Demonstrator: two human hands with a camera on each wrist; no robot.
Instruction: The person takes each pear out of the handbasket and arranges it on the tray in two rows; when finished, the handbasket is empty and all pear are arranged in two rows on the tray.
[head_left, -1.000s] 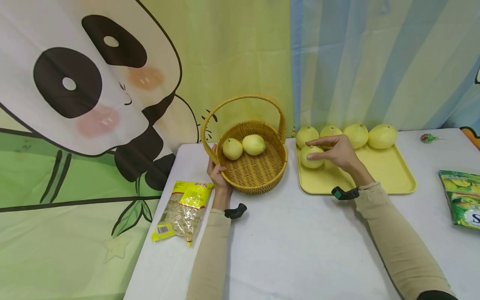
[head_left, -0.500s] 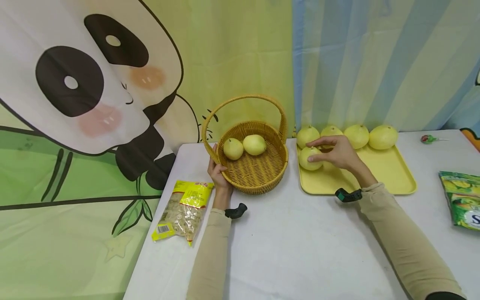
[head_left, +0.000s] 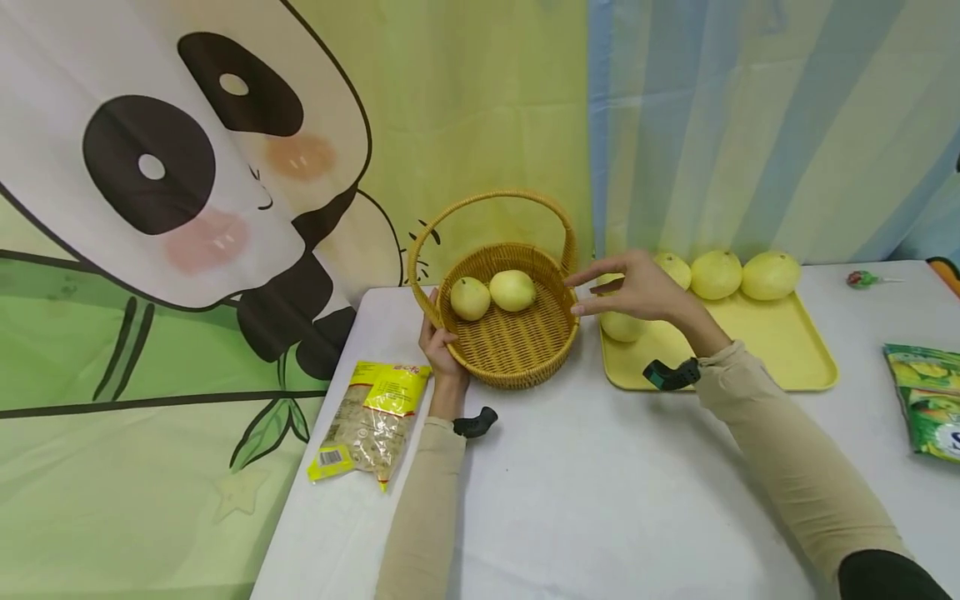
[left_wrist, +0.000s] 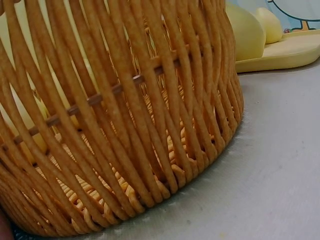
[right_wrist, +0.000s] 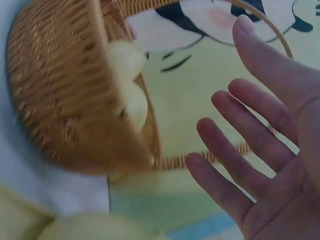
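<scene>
A round wicker basket (head_left: 510,364) with a tall arched handle stands on the table and holds two pale yellow-green pears, a round one (head_left: 470,298) and a longer one (head_left: 513,291). My left hand (head_left: 441,350) holds the basket's left side, its thumb near the rim and its other fingers partly hidden behind the wicker. Between basket and tray hovers my right hand (head_left: 637,287), fingertips close to the basket's right rim. In the right wrist view its fingers (right_wrist: 235,130) are spread with nothing between them. Below that hand, a pear (head_left: 621,327) sits on the yellow tray (head_left: 780,350).
More pears (head_left: 716,274) line the tray's back edge, one partly hidden by my right hand. A yellow clear-windowed bag (head_left: 375,421) lies left of my left arm. At the right are a green packet (head_left: 930,404) and a small lollipop (head_left: 864,279). A printed curtain hangs behind.
My right hand has left the pear at the tray's front left, which stays on the tray, and has moved left toward the basket. My left hand stays at the basket.
</scene>
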